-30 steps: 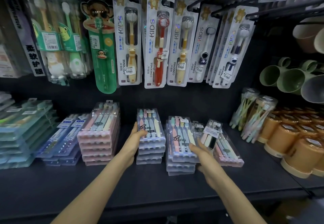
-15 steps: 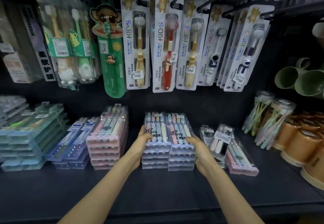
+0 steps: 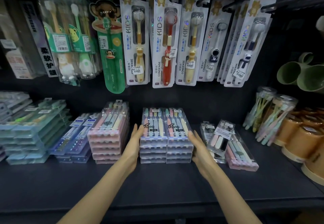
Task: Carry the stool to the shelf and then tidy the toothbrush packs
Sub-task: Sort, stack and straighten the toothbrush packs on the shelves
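Two stacks of clear toothbrush packs stand side by side and touching on the dark shelf: the left stack (image 3: 153, 136) and the right stack (image 3: 178, 136). My left hand (image 3: 134, 142) presses flat against the left stack's outer side, fingers straight. My right hand (image 3: 199, 147) presses against the right stack's outer side, fingers fairly straight. The stool is not in view.
A pink pack stack (image 3: 107, 136) stands just left of my left hand, then blue packs (image 3: 77, 139) and teal packs (image 3: 29, 129). Loose leaning packs (image 3: 222, 139) lie to the right. Orange cups (image 3: 301, 136) and green mugs (image 3: 298, 73) fill the right. Kids toothbrushes (image 3: 164, 38) hang above.
The right stack has slid left until it meets the left stack. Both hands now press the joined stacks from the outer sides.
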`<action>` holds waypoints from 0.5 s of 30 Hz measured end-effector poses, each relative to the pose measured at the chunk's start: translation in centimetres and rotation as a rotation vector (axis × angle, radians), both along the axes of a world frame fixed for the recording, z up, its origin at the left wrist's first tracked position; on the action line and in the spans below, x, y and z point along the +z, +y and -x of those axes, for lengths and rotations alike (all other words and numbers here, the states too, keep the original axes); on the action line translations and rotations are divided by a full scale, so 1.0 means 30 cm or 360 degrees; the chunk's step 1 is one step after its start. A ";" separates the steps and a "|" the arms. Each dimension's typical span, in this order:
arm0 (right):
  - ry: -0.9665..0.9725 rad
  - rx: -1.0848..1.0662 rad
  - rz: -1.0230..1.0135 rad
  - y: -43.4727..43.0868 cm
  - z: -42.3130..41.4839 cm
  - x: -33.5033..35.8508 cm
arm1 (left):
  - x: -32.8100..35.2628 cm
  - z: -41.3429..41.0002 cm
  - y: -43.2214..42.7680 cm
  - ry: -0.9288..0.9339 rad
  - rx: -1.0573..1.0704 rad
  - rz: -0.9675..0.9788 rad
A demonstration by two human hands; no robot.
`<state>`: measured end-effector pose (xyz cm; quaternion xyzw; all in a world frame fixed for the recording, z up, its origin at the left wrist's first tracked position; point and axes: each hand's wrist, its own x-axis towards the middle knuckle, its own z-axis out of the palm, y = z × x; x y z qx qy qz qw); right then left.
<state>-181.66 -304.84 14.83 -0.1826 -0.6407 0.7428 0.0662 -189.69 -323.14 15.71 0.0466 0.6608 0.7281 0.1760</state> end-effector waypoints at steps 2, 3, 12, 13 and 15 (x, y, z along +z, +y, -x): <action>0.0044 -0.0017 0.0005 -0.012 -0.017 -0.021 | -0.033 -0.038 -0.002 0.0040 0.0020 0.0024; 0.0066 -0.0040 -0.0002 -0.021 -0.020 -0.022 | -0.043 -0.053 0.003 0.0052 0.0030 0.0012; 0.0168 -0.0137 -0.0102 -0.074 0.020 -0.016 | -0.003 -0.055 0.015 0.0102 0.0156 -0.0060; 0.0161 -0.0139 -0.0105 -0.081 0.020 -0.012 | -0.005 -0.049 0.011 0.0105 0.0166 -0.0047; 0.0158 -0.0146 -0.0112 -0.094 0.018 -0.005 | -0.008 -0.042 0.007 0.0112 0.0182 -0.0031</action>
